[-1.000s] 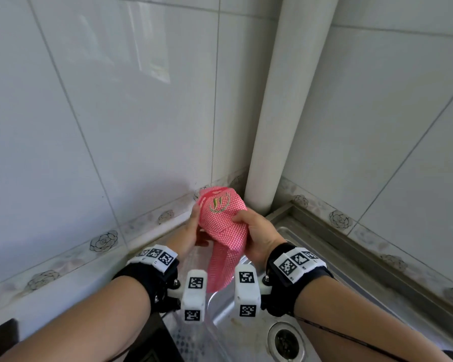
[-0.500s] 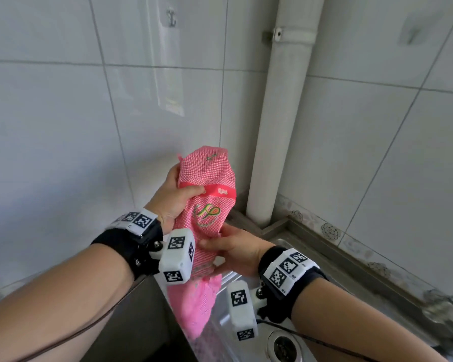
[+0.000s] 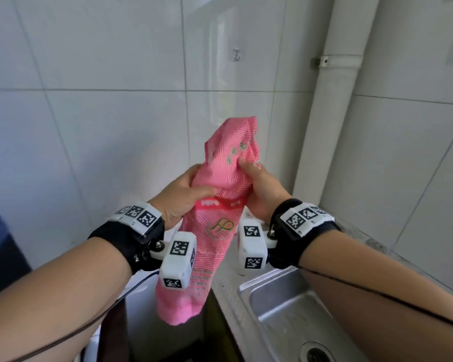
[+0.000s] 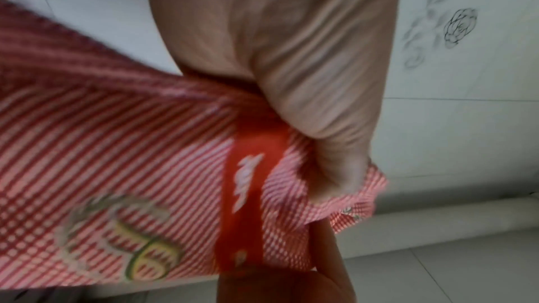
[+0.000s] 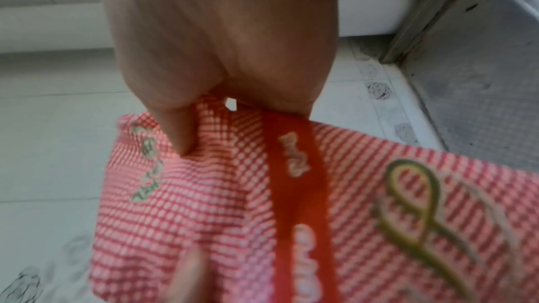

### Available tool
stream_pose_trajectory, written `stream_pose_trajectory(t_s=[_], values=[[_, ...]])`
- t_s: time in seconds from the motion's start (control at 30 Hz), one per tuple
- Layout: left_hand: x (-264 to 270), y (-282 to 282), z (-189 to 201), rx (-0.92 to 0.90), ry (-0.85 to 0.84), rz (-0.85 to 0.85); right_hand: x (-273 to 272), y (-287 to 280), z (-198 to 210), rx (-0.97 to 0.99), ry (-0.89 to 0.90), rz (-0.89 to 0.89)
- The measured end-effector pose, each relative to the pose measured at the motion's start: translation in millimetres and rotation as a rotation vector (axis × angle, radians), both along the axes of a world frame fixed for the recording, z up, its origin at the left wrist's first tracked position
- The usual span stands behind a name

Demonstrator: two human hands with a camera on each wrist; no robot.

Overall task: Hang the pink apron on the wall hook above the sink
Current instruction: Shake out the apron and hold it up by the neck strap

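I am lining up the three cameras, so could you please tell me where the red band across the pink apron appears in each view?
Head: the red band runs across the pink apron at picture centre, between the left hand and right hand.
Left wrist: it runs top to bottom, right of centre, below the thumb.
Right wrist: it runs top to bottom, centre.
Shared landmark: the green and yellow logo beside the band.

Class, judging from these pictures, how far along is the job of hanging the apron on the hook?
Done: the apron is lifted clear of the sink. In hand: the left hand and right hand both grip it, bunched, well below the hook. Left: find a loop or strap, raise it and catch it on the bare hook.
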State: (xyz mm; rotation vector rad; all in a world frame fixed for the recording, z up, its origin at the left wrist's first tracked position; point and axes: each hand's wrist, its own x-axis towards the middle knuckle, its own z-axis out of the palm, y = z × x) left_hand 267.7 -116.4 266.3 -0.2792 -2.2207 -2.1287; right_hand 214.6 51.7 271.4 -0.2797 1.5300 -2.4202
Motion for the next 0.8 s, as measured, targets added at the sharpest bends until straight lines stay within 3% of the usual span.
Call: stream_pose_trajectory(t_s=[0.07,0.23,0.4,0.63,0.8], values=[[11.0,-5.7,-2.0,0.011,-0.037,-0.005,5.2,-7.5,-1.2,-0.001,0.033,0.029],[19.4,-25.5,-9.2,0.096,-0.149,0.283,25.1,-19.8,-25.6,0.052,0.082,0.135],[26.6,-41.6,-13.2,0.203,-0.316,0.192,48.3,-20.4,-50.9,0.277,0.157,0.189],[32.6,-40.3,-18.3,0.062,-0.138,-0.018,50.2,-5.9,-57.8,0.159,-0.034,0.059],[30.1,-42.5,-19.3,-0.018,-0.041,0.027,40.7,4.7,-61.9,0.120,-0.163,-0.023]])
